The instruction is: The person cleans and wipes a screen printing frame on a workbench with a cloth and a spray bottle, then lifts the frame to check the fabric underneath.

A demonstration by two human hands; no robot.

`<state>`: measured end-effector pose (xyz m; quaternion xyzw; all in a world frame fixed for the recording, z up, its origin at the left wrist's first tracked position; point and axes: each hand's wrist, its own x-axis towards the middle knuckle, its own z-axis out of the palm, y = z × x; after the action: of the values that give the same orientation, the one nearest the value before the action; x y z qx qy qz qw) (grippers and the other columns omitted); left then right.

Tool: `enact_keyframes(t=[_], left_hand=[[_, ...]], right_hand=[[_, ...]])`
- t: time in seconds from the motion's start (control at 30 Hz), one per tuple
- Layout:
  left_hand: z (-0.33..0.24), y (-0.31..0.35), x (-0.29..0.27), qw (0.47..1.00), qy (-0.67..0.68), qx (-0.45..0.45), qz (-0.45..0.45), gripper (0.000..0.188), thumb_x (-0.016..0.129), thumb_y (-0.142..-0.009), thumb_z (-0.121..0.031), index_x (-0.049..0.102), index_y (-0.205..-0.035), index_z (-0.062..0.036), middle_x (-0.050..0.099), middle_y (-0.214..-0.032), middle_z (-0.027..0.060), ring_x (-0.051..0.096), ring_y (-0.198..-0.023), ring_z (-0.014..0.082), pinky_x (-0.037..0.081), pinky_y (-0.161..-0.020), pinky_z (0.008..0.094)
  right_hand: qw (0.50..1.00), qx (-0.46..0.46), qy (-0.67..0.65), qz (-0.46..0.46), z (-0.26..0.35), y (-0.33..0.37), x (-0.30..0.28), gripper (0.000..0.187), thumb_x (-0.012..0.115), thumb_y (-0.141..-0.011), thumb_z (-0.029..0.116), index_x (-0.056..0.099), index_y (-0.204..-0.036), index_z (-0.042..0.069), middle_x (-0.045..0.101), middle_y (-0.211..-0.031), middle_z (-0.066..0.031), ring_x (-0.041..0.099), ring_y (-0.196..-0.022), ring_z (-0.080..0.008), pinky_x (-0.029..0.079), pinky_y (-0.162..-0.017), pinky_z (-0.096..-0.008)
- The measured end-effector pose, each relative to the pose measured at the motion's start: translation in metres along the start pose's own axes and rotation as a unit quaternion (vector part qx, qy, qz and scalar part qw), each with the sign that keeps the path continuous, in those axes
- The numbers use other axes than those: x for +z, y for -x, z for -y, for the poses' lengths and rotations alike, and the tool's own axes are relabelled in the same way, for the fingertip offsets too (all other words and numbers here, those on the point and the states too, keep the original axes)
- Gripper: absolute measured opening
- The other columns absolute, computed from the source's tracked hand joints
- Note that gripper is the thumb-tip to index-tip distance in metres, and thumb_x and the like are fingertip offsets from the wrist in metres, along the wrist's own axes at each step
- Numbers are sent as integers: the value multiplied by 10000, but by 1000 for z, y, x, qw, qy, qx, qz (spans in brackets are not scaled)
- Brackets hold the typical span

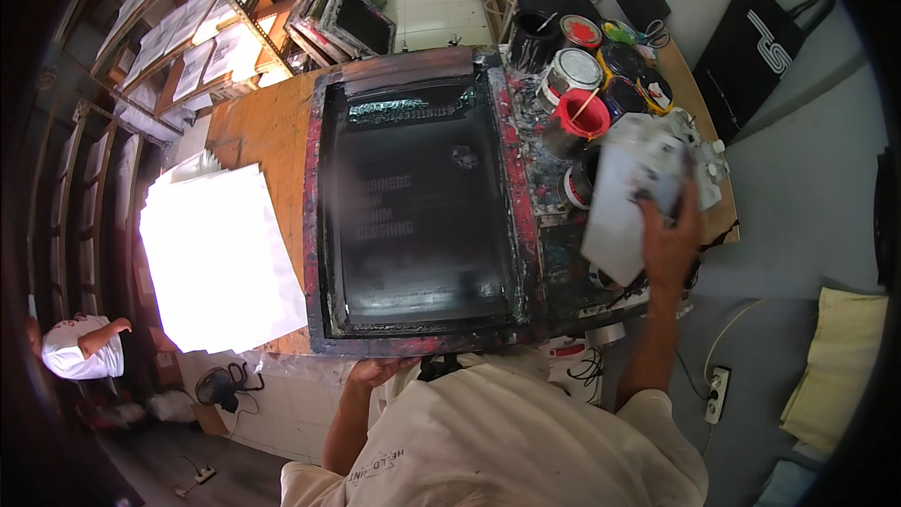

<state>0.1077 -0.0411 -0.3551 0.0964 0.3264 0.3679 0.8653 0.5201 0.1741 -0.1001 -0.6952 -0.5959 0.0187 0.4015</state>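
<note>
A screen-printing frame [422, 225] lies on the table before me, with dark mesh and lettering in it and a wet, dark ink band along its far end. My left hand [377, 371] is at the frame's near edge, its fingers largely hidden there. On the right, my right hand [671, 225] grips a pale grey, flat rectangular piece [619, 202] with dark ink smears. Motion blurs this piece, and I cannot make out its exact kind. It is held tilted in front of the ink pots.
A stack of white paper [221, 263] lies left of the frame. Ink pots, including a red one [580, 115] with a stick, crowd the right side. Scissors [654, 34] lie behind them. Shelves [178, 47] and spare screens [361, 19] stand beyond; a person [84, 347] is far left.
</note>
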Motion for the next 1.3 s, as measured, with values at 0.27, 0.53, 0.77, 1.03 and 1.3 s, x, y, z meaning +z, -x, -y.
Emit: enact_keyframes(t=[0.27, 0.53, 0.77, 1.03, 1.3], left_hand=[[12, -5, -15, 998, 44, 39, 25, 511, 606, -892, -322, 472, -1326, -86, 503, -1336, 99, 460, -1250, 254, 388, -1047, 435], [32, -8, -38, 987, 37, 111, 109, 462, 550, -924, -359, 487, -1313, -120, 514, -1325, 100, 488, -1219, 248, 422, -1000, 436], [43, -16, -45, 975, 80, 154, 139, 381, 579, -920, -216, 517, -1274, -91, 538, -1293, 113, 519, -1182, 260, 474, -937, 411], [38, -10, -41, 992, 68, 92, 58, 426, 617, -858, -3, 517, -1269, -53, 556, -1267, 113, 553, -1138, 273, 489, -920, 403], [42, -15, -55, 983, 50, 97, 146, 469, 559, -907, -96, 434, -1356, -47, 505, -1343, 117, 499, -1212, 262, 399, -1030, 377]], right_hand=[[931, -114, 182, 294, 27, -62, 200, 614, 673, -805, 434, 510, -1296, 104, 636, -1076, -203, 615, -983, -390, 493, -824, -460], [803, -174, 361, 441, 64, -130, 296, 639, 683, -773, 496, 541, -1298, 161, 583, -1240, -135, 548, -1155, -320, 452, -953, -417], [779, -293, 323, 450, 107, -134, 364, 639, 718, -742, 462, 561, -1289, 171, 584, -1248, -116, 524, -1192, -297, 434, -984, -395], [790, -324, 276, 441, 168, -108, 387, 621, 751, -724, 409, 577, -1270, 168, 625, -1178, -140, 582, -1109, -318, 463, -954, -391], [743, -311, 404, 434, 118, -147, 362, 569, 769, -702, 408, 630, -1198, 166, 639, -1156, -112, 592, -1096, -295, 474, -940, -372]])
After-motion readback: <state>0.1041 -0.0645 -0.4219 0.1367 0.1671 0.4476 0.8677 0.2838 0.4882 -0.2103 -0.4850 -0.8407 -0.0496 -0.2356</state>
